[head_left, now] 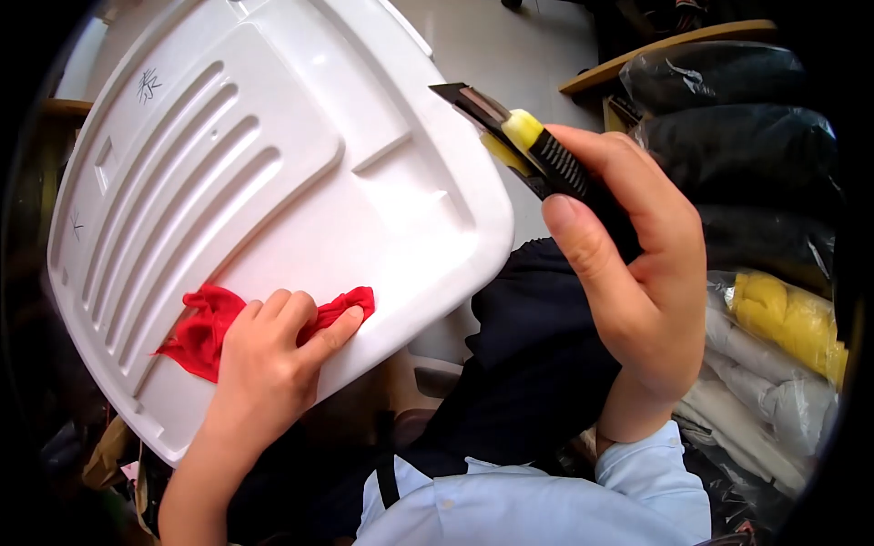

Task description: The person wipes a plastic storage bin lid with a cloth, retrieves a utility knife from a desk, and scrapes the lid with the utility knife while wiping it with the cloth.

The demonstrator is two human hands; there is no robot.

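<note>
My left hand (273,350) is closed on a crumpled red cloth (208,329), pressing it against a large white plastic lid (401,218). One end of the cloth sticks out past my thumb. The lid has curved ribs, a raised panel and dark handwritten marks on its left part. Raised to the right of the lid, my right hand (637,237) grips a black and yellow utility knife (537,146). Its dark blade is out and points up and left, close to the lid's right edge.
Dark bundles in clear plastic (742,146) are stacked on the right. Below them lie a yellow wrapped bundle (787,318) and pale wrapped bundles (765,409). A wooden board edge (674,55) runs across the upper right, above a light floor (528,55).
</note>
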